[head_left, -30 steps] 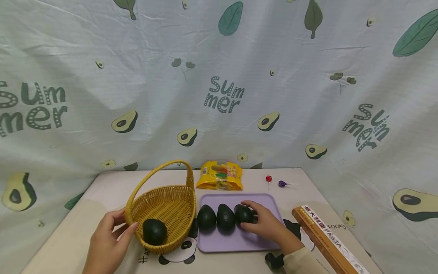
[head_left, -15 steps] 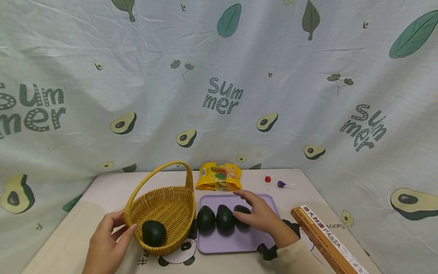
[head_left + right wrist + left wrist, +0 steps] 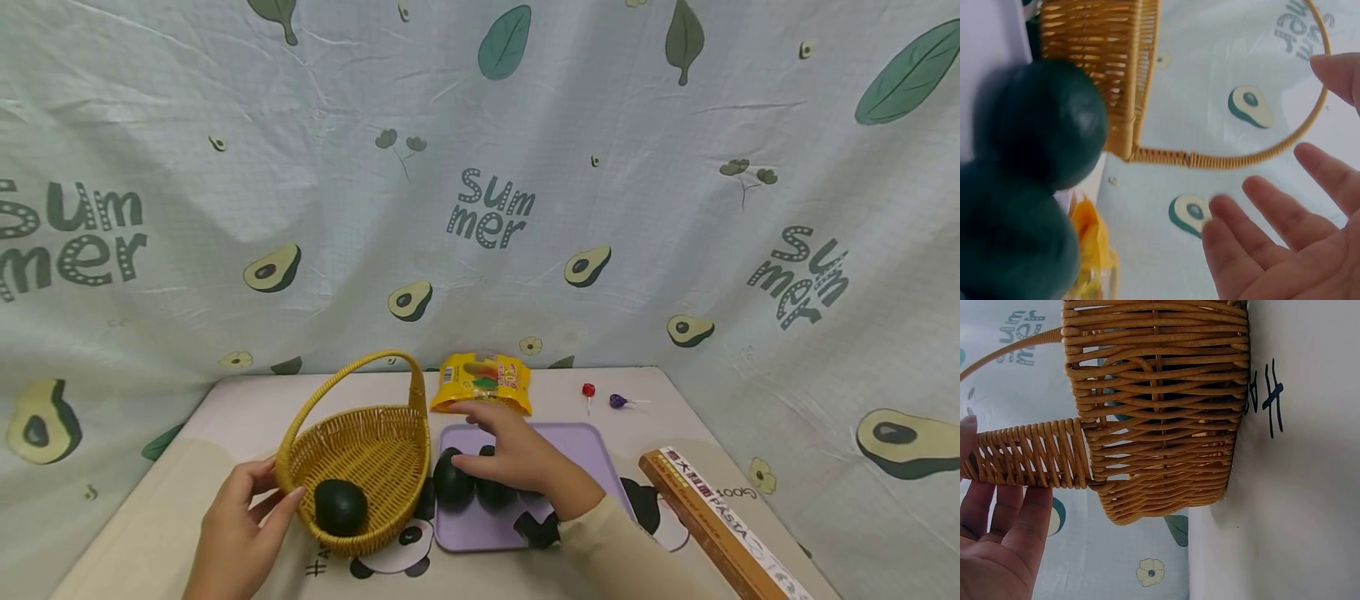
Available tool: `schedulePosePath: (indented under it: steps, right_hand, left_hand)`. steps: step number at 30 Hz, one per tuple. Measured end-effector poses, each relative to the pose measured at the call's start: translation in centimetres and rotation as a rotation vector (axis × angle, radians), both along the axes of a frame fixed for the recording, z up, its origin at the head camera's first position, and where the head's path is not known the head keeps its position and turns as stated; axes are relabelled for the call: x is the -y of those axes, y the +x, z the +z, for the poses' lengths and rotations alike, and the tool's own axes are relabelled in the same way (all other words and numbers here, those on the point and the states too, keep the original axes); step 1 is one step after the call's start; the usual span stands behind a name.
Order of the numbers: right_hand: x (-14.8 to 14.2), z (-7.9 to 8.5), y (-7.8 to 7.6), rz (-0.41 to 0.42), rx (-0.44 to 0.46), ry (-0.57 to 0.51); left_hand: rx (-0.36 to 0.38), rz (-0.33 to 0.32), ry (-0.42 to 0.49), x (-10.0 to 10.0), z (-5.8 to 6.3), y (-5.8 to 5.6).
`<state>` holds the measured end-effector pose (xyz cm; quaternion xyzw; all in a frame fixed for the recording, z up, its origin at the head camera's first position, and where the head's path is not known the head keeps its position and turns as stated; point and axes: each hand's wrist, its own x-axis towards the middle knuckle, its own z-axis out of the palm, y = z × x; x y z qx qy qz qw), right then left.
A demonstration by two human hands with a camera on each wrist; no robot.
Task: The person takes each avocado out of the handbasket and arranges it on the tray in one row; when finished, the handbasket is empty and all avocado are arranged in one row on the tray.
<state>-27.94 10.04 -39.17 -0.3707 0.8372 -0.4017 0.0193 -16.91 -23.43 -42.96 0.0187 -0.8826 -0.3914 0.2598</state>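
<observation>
My left hand (image 3: 238,527) grips the handle base of a yellow-brown wicker basket (image 3: 405,508), thumb on one side and fingers on the other in the left wrist view. A dark green avocado (image 3: 341,507) lies inside it. To the right, several more stand in a row on a lilac tray (image 3: 585,446). Over that row hovers my right hand (image 3: 517,450), fingers spread and holding nothing. Its thumb is near the leftmost avocado (image 3: 452,485); the middle avocado (image 3: 493,495) is partly covered and the rightmost mostly hidden. Two round avocados (image 3: 1054,125) loom large in the right wrist view.
Behind the tray lies a yellow snack bag (image 3: 480,379). A red lollipop (image 3: 588,390) and a purple lollipop (image 3: 618,401) lie at the back right. A long pasta box (image 3: 720,525) lies along the right side. A printed cloth (image 3: 480,125) hangs behind the table.
My right hand has let go of the rightmost avocado, which now stands on the tray, and has moved left over the row. My left hand and the basket have stayed put.
</observation>
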Motion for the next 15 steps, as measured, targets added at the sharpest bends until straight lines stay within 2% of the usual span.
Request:
schedulePosePath:
  steps: [5,15]
  right_hand:
    - [1.8,0.5,-0.2,0.066,0.032,0.029]
    - [4.5,0.7,-0.7,0.092,0.077,0.109]
  left_hand:
    - [0.009,0.000,0.002,-0.1,0.0,0.1]
    - [-0.017,-0.003,-0.010,-0.2,0.1,0.2]
